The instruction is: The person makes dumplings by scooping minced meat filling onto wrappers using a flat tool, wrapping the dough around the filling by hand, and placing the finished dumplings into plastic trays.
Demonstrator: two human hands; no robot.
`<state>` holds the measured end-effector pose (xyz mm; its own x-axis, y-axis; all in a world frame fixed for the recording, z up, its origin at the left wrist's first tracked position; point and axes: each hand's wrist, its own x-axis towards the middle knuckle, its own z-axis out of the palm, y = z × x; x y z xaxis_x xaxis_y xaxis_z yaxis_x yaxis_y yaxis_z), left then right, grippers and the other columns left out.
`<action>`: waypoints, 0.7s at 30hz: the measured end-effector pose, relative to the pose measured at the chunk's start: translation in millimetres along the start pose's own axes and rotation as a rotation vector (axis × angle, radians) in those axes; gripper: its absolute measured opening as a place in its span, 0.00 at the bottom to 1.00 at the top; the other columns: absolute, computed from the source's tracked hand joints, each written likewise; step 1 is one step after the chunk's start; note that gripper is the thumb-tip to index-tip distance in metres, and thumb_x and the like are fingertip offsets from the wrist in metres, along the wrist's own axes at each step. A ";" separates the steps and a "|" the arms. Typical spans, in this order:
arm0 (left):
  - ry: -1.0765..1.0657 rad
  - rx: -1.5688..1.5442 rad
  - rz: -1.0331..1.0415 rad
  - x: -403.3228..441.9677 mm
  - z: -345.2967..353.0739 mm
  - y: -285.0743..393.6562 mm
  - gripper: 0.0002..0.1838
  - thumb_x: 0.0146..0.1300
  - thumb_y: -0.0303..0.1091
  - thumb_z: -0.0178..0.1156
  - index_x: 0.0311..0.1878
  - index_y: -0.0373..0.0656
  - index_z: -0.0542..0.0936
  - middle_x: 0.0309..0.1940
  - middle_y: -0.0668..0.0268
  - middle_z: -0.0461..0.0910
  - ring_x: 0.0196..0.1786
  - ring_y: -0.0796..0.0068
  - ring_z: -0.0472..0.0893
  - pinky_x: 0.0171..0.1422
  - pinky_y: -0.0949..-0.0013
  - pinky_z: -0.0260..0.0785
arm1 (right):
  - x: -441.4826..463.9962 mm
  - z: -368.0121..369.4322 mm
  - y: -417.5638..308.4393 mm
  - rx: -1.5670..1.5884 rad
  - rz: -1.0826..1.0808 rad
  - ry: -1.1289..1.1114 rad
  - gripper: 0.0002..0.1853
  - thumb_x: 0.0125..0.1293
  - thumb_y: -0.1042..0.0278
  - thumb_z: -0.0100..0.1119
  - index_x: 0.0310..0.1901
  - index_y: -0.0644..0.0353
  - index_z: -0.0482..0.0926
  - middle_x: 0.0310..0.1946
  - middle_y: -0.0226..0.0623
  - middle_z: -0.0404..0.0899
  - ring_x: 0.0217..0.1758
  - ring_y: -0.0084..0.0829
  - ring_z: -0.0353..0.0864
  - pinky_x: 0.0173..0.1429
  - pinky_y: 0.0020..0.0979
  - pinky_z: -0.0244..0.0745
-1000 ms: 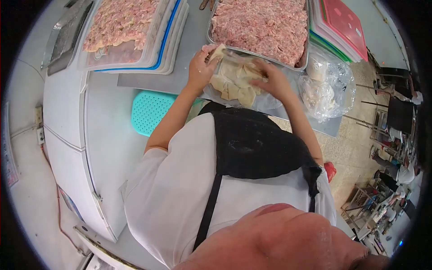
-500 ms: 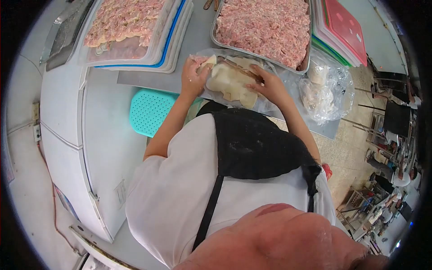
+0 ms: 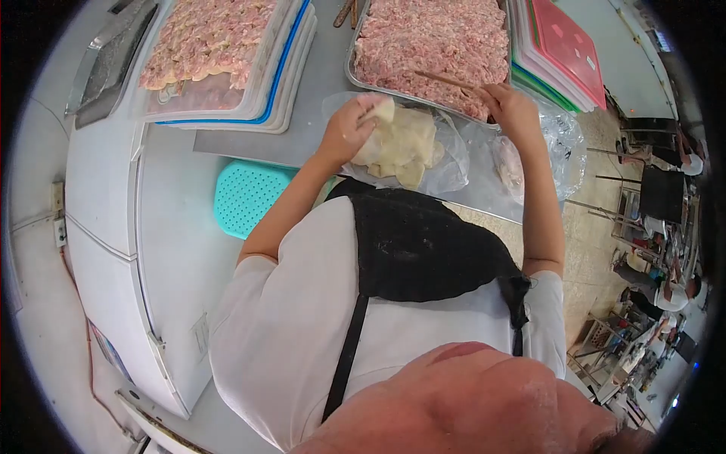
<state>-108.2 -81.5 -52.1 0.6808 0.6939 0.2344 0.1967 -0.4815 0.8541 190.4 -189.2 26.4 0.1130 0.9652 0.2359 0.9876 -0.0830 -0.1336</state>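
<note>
My left hand [image 3: 349,130] is closed around a pale dough wrapper [image 3: 382,111], with a bit of pink filling showing at its fingers. Beside it, a pile of pale wrappers [image 3: 404,144] lies on clear plastic [image 3: 452,160]. My right hand [image 3: 510,110] grips a thin brown stick [image 3: 446,79], whose far end reaches over the minced meat [image 3: 431,41] in a metal tray [image 3: 350,66]. To the right of the wrappers, a clear plastic bag [image 3: 563,144] with something pale inside lies partly behind my right forearm.
Stacked clear containers [image 3: 283,94] with filled pieces on top stand at the upper left. Red, white and green lids [image 3: 571,57] are stacked at the upper right. A turquoise perforated basket [image 3: 251,198] sits below the table edge. People are in the far right background.
My right hand has moved from the wrappers up and right to the meat tray, carrying the stick. My left hand has shifted slightly to the right, still holding a wrapper.
</note>
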 end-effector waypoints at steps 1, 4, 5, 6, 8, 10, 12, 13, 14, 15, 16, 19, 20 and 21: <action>0.052 -0.120 -0.067 7.2 -4.4 10.6 0.14 0.61 0.31 0.57 0.51 0.43 0.78 0.46 0.60 0.76 0.50 0.62 0.77 0.56 0.63 0.69 | 3.7 -2.4 3.2 -0.057 -0.032 -0.002 0.14 0.66 0.53 0.54 0.36 0.54 0.81 0.30 0.40 0.81 0.34 0.44 0.81 0.35 0.43 0.74; 0.093 -0.305 -0.100 15.4 -13.7 3.5 0.15 0.65 0.32 0.54 0.54 0.41 0.75 0.50 0.60 0.76 0.52 0.66 0.78 0.58 0.65 0.69 | 9.0 12.8 8.0 -0.178 -0.111 -0.049 0.14 0.67 0.54 0.53 0.32 0.56 0.79 0.29 0.40 0.80 0.32 0.44 0.81 0.33 0.43 0.74; 0.088 -0.338 -0.083 16.6 -18.0 -2.0 0.16 0.66 0.33 0.53 0.55 0.40 0.74 0.51 0.60 0.76 0.53 0.67 0.78 0.59 0.65 0.70 | 8.0 20.5 8.0 -0.211 -0.133 -0.072 0.14 0.67 0.55 0.54 0.31 0.57 0.78 0.28 0.40 0.80 0.31 0.43 0.81 0.33 0.43 0.74; 0.106 -0.630 -0.155 17.0 -21.3 -4.4 0.17 0.67 0.35 0.52 0.56 0.39 0.73 0.52 0.60 0.76 0.53 0.66 0.78 0.59 0.65 0.70 | 6.0 23.9 2.6 -0.219 -0.130 -0.078 0.15 0.67 0.54 0.53 0.30 0.56 0.78 0.28 0.40 0.80 0.31 0.43 0.81 0.32 0.43 0.74; 0.141 -1.213 -0.296 17.0 -26.7 -7.3 0.19 0.69 0.37 0.50 0.57 0.36 0.71 0.52 0.58 0.76 0.53 0.65 0.78 0.60 0.64 0.70 | 1.0 26.8 -14.4 -0.234 -0.127 -0.091 0.17 0.68 0.53 0.51 0.28 0.56 0.76 0.26 0.40 0.80 0.31 0.43 0.81 0.31 0.43 0.75; 0.200 -1.376 -0.336 11.3 -35.2 8.1 0.20 0.70 0.40 0.49 0.57 0.36 0.71 0.53 0.57 0.76 0.55 0.64 0.77 0.61 0.64 0.69 | -1.5 27.9 -21.8 -0.196 -0.121 -0.104 0.18 0.67 0.50 0.51 0.28 0.56 0.78 0.25 0.41 0.81 0.30 0.42 0.83 0.31 0.43 0.76; 0.205 -1.471 -0.348 11.3 -42.1 12.3 0.22 0.70 0.42 0.49 0.58 0.34 0.71 0.54 0.56 0.76 0.57 0.63 0.77 0.62 0.62 0.69 | -3.4 30.9 -30.1 -0.175 -0.115 -0.111 0.19 0.68 0.50 0.50 0.28 0.56 0.78 0.25 0.41 0.81 0.30 0.42 0.83 0.31 0.43 0.77; 0.184 -1.486 -0.344 12.1 -45.1 10.1 0.22 0.70 0.41 0.49 0.58 0.32 0.71 0.54 0.55 0.76 0.58 0.62 0.76 0.62 0.61 0.70 | -2.5 31.9 -35.2 -0.177 -0.094 -0.119 0.19 0.68 0.50 0.50 0.28 0.57 0.78 0.24 0.42 0.81 0.31 0.43 0.83 0.31 0.44 0.76; 0.163 -1.502 -0.340 12.4 -46.0 8.9 0.22 0.70 0.40 0.49 0.58 0.31 0.70 0.54 0.54 0.75 0.58 0.61 0.76 0.61 0.59 0.71 | -1.8 32.9 -40.7 -0.179 -0.072 -0.128 0.19 0.68 0.50 0.50 0.28 0.57 0.79 0.24 0.42 0.81 0.31 0.44 0.83 0.32 0.44 0.76; 0.199 -1.297 -0.308 12.1 -44.0 8.3 0.22 0.70 0.40 0.50 0.58 0.32 0.72 0.54 0.54 0.76 0.59 0.61 0.75 0.62 0.60 0.70 | -1.5 33.7 -43.0 -0.181 -0.050 -0.137 0.20 0.68 0.50 0.50 0.28 0.57 0.79 0.24 0.43 0.81 0.31 0.45 0.83 0.33 0.45 0.76; 0.232 -1.091 -0.276 11.3 -40.7 6.6 0.21 0.70 0.40 0.50 0.57 0.33 0.73 0.54 0.55 0.76 0.60 0.62 0.75 0.63 0.60 0.69 | -2.2 36.4 -41.2 -0.102 -0.013 -0.140 0.20 0.68 0.50 0.50 0.29 0.57 0.79 0.24 0.43 0.81 0.32 0.45 0.83 0.34 0.45 0.76; 0.307 -0.572 -0.218 12.0 -39.4 -9.2 0.16 0.69 0.38 0.54 0.52 0.37 0.79 0.54 0.56 0.77 0.58 0.66 0.75 0.61 0.64 0.68 | 2.5 43.1 -34.6 0.119 0.068 -0.120 0.20 0.68 0.50 0.49 0.30 0.58 0.80 0.25 0.44 0.80 0.33 0.47 0.82 0.37 0.47 0.75; 0.329 -0.416 -0.210 11.3 -39.8 -15.7 0.14 0.68 0.37 0.55 0.50 0.38 0.81 0.54 0.57 0.77 0.57 0.69 0.75 0.59 0.65 0.68 | 5.2 43.1 -34.1 0.182 0.078 -0.099 0.19 0.68 0.50 0.49 0.31 0.57 0.80 0.26 0.45 0.80 0.34 0.47 0.82 0.37 0.47 0.75; 0.264 -0.346 -0.220 8.7 -40.6 -14.8 0.14 0.68 0.37 0.56 0.49 0.39 0.82 0.54 0.56 0.77 0.57 0.68 0.75 0.59 0.65 0.68 | 8.1 42.1 -35.9 0.245 0.089 -0.078 0.19 0.69 0.50 0.49 0.32 0.57 0.80 0.26 0.45 0.80 0.34 0.47 0.81 0.38 0.47 0.75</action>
<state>-133.8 -46.6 -43.9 0.4387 0.8927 0.1027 0.0391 -0.1331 0.9903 151.3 -168.0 -7.4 0.1799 0.9738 0.1390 0.9170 -0.1149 -0.3820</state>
